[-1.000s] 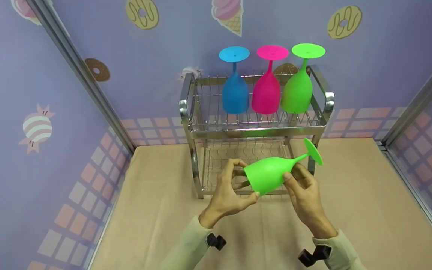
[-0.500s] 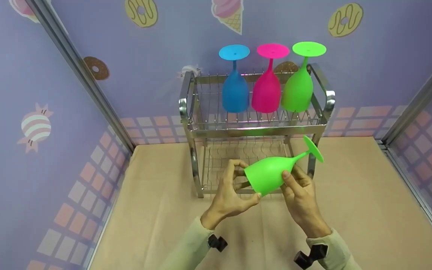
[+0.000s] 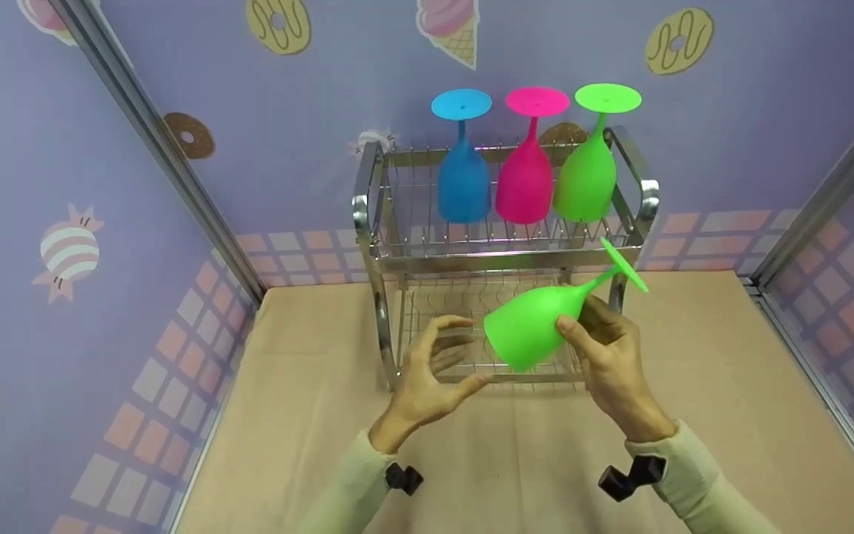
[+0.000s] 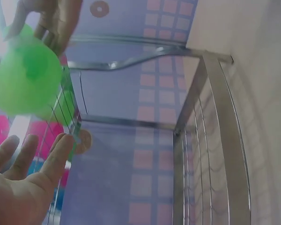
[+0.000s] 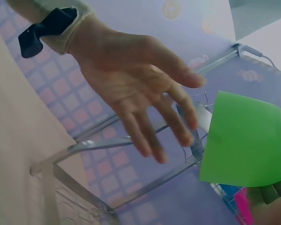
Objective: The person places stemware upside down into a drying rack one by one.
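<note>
A bright green plastic goblet (image 3: 529,326) hangs tilted in front of the rack, its mouth toward the lower left and its foot toward the upper right. My right hand (image 3: 616,363) grips it at the bowl's narrow end, thumb on the near side. Just left of the mouth, my left hand (image 3: 427,378) is apart from the goblet, fingers spread and holding nothing. The right wrist view shows a gap between the left hand (image 5: 140,84) and the goblet's rim (image 5: 210,140).
Behind stands a two-tier metal dish rack (image 3: 508,261). Upside down on its upper tier are a blue goblet (image 3: 464,185), a pink goblet (image 3: 525,185) and another green goblet (image 3: 586,182). The lower wire tier (image 3: 427,304) sits just behind my hands. A beige cloth (image 3: 308,415) covers the table.
My left hand has let go of the goblet's rim and moved left. My right hand has raised the goblet slightly and tipped its mouth further down.
</note>
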The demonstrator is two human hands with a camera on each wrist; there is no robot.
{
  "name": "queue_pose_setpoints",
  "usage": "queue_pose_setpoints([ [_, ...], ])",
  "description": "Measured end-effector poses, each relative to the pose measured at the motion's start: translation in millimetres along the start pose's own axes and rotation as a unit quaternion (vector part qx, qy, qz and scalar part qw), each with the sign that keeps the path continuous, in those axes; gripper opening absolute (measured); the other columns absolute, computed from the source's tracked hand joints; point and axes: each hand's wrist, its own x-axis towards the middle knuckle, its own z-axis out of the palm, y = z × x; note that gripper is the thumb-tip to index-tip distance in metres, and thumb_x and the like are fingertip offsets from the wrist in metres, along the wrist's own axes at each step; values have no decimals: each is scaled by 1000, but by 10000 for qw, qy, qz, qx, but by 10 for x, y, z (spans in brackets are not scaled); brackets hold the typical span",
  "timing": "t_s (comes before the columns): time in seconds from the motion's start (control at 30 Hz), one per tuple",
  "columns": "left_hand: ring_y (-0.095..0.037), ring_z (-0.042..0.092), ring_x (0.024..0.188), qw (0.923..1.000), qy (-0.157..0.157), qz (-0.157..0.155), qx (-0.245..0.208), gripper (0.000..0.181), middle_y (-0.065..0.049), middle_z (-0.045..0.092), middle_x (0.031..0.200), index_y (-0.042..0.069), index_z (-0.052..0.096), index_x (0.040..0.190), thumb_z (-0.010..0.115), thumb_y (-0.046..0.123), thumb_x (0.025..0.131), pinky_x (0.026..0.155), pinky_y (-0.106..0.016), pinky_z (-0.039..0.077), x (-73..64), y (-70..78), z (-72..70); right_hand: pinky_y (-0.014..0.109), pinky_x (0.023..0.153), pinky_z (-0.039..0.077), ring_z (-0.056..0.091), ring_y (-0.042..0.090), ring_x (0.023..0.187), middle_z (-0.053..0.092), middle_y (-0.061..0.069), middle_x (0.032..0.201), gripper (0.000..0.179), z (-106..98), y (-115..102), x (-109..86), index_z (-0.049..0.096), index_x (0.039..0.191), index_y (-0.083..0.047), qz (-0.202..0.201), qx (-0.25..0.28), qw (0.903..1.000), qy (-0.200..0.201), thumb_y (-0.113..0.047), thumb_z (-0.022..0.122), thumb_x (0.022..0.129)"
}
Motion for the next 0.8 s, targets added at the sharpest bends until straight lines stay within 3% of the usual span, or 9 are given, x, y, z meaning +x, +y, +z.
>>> queue_pose_setpoints([
  [0.17,-39,68,126,9977,442,-196,475,63,-18,62,142,2,57,142,86,20,90,105,-47,60,-93,-124,-239,36,105,61,71,24,120,73,11,132,47,30,-151,201,57,145,11,20,-375,9992,-165,9,66,98],
  [0.33,-35,70,123,9899,734,-464,1125,57,-14,66,138,9,62,140,87,23,91,103,-49,62,-256,-282,-406,36,106,60,72,25,123,73,14,134,54,113,-310,385,56,146,11,118,-890,9957,-234,10,71,95],
  [0.5,-40,72,116,9788,1088,-714,1580,52,-17,70,132,9,67,136,87,24,91,97,-57,63,-385,-447,-537,37,104,61,75,27,118,75,16,129,49,225,-505,574,66,140,3,89,-1773,9822,-612,4,78,92],
  [0.67,-45,72,114,9682,1495,-892,1794,51,-22,71,127,3,69,133,88,20,89,95,-61,63,-408,-578,-668,39,105,61,75,29,119,76,15,129,47,392,-687,759,69,137,-1,-27,-2000,9725,-1195,-1,81,92],
  [0.8,-47,72,114,9591,1863,-972,1896,47,-24,70,131,-2,68,131,86,11,89,92,-61,64,-391,-722,-759,37,106,61,75,26,120,77,11,129,48,529,-800,902,70,137,-3,-78,-2227,9643,-1428,-6,83,92],
])
